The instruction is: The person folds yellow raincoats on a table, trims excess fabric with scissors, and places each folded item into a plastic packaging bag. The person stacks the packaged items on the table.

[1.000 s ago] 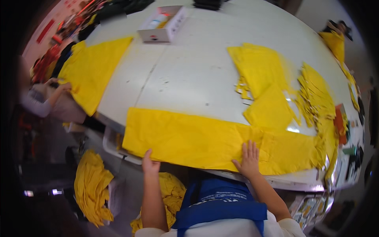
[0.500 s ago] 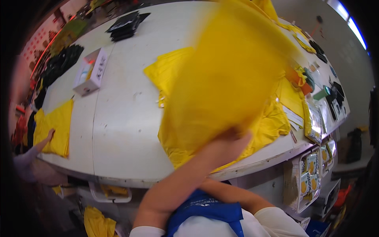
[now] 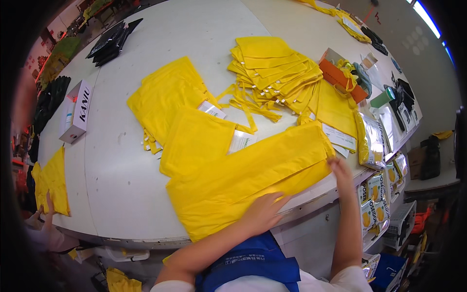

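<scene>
— Fingers (image 3: pixel 272 200) of the left hand (image 3: pixel 261 214)? 
— Spread flat on the long yellow bag (image 3: pixel 243 177) at the table's (image 3: pixel 116 190) near edge. 
— Right hand (image 3: pixel 340 170)? 
— Open, pressing the bag's right end. Folded yellow bags (image 3: pixel 272 63) are stacked beyond.

Bare table (image 3: pixel 194 39) is lying open along its far-left side. A bag stack (image 3: pixel 272 65), orange box (image 3: pixel 340 78) and packets (image 3: pixel 369 141) are crowding the right edge; a white box (image 3: pixel 75 112) is blocking the left edge.

bag (image 3: pixel 243 180) on table (image 3: pixel 194 48) | stack (image 3: pixel 272 65) behind | box (image 3: pixel 75 112) left (far edge)
</scene>
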`<state>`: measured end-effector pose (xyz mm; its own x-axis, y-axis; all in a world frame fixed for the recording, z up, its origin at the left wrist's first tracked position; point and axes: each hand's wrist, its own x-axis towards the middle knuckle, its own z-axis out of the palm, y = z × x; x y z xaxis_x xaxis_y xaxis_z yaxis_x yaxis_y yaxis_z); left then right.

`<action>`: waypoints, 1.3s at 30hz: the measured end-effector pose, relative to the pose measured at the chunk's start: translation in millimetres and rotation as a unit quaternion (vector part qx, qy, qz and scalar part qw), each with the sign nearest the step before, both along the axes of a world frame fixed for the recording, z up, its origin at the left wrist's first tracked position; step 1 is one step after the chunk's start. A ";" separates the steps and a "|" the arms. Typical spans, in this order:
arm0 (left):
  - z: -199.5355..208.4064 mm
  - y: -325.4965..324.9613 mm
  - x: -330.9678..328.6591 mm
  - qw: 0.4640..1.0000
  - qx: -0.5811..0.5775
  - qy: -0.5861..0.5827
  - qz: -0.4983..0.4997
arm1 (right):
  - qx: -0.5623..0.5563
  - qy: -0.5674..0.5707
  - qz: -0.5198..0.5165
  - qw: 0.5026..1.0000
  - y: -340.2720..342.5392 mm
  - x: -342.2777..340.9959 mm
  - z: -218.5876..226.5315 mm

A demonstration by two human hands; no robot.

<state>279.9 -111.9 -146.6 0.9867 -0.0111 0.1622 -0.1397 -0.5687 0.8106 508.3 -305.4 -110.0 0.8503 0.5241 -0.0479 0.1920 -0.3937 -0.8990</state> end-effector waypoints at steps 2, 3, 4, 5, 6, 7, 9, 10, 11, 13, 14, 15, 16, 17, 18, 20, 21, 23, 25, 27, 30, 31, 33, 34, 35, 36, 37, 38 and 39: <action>7.8 17.8 -73.7 0.970 0.164 -0.044 0.172 | -0.102 0.007 -0.051 0.993 10.8 51.3 -19.1; 17.2 27.6 -111.1 0.938 0.217 -0.021 0.268 | -0.168 0.054 -0.057 0.983 18.2 64.6 -23.5; 12.1 35.3 -147.1 0.903 0.248 0.040 0.349 | -0.199 0.099 -0.049 0.974 24.6 76.5 -27.2; 7.5 39.2 -172.8 0.855 0.275 0.100 0.428 | -0.230 0.142 -0.040 0.962 32.6 86.7 -29.3; 2.0 35.7 -185.1 0.863 0.202 0.121 0.446 | -0.264 0.183 -0.027 0.947 40.0 90.0 -32.7; -7.1 33.0 -192.8 0.867 0.128 0.141 0.461 | -0.247 0.204 -0.014 0.947 45.1 89.7 -37.9; -38.5 31.7 -204.0 0.862 0.052 0.113 0.491 | -0.212 0.237 0.008 0.948 54.2 89.8 -44.5; -60.6 31.3 -208.0 0.858 0.050 0.072 0.507 | -0.192 0.260 0.022 0.946 51.8 91.8 -50.0; -65.1 33.8 -210.3 0.850 0.052 0.034 0.523 | -0.171 0.287 0.037 0.942 50.8 90.5 -55.7; -64.8 44.9 -223.3 0.857 0.077 0.032 0.509 | -0.106 0.310 0.057 0.943 43.9 91.1 -58.7; -58.6 52.5 -230.9 0.857 0.093 0.033 0.506 | -0.061 0.309 0.069 0.947 49.1 84.8 -45.4; -49.8 59.1 -237.5 0.853 0.150 0.049 0.497 | -0.020 0.310 0.078 0.947 51.6 78.4 -30.2; -38.6 65.7 -242.6 0.846 0.208 0.067 0.486 | -0.021 0.308 0.080 0.948 57.9 73.2 -12.4; -32.3 73.7 -248.1 0.839 0.266 0.079 0.467 | -0.046 0.255 0.104 0.960 56.8 72.2 -17.0; -44.7 77.1 -253.0 0.841 0.282 0.113 0.448 | -0.069 0.200 0.127 0.969 53.4 72.2 -25.7; -41.1 75.4 -251.2 0.856 0.262 0.174 0.410 | -0.190 0.085 0.149 0.967 51.8 69.8 -45.4; -33.3 73.6 -245.5 0.861 0.249 0.207 0.392 | -0.177 0.104 0.134 0.969 47.8 70.7 -50.4; -14.7 76.7 -251.5 0.883 0.208 0.221 0.358 | -0.148 0.145 0.109 0.972 48.5 70.4 -52.8; -11.8 95.4 -267.4 0.903 0.185 0.178 0.344 | -0.185 0.237 0.074 0.951 50.7 62.2 -24.1; -16.0 119.3 -237.0 0.887 0.157 0.138 0.411 | -0.277 0.186 0.037 0.942 55.9 50.0 -10.4; -38.2 132.7 -180.5 0.848 0.275 0.165 0.422 | -0.313 0.011 0.081 0.946 32.1 57.6 -50.0; -45.2 127.6 -170.8 0.837 0.294 0.197 0.417 | -0.341 -0.061 0.089 0.934 25.2 60.5 -59.2; -55.4 119.4 -158.6 0.812 0.330 0.261 0.404 | -0.269 0.105 0.002 0.957 27.6 58.6 -60.0; -57.0 120.2 -155.8 0.810 0.330 0.258 0.410 | -0.166 0.235 -0.060 0.956 30.9 57.0 -49.3; -58.2 118.3 -155.3 0.808 0.328 0.261 0.413 | -0.064 0.359 -0.122 0.923 30.8 53.6 -39.5; -59.0 118.8 -154.3 0.806 0.327 0.259 0.420 | -0.043 0.399 -0.110 0.909 30.7 52.4 -31.4; -60.3 117.4 -155.4 0.807 0.322 0.263 0.420 | -0.022 0.439 -0.098 0.893 26.5 51.1 -24.6; -60.6 117.8 -156.4 0.807 0.320 0.266 0.418 | 0.002 0.478 -0.087 0.874 21.6 50.7 -24.7; -61.8 117.9 -157.4 0.810 0.315 0.268 0.416 | -0.059 0.365 -0.028 0.929 11.3 55.5 -33.4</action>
<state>122.5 6.0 -208.4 0.6220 0.7797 -0.0715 0.7803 -0.6096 0.1397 563.8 -294.1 -143.4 0.5937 0.4351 -0.6770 -0.4755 -0.4891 -0.7313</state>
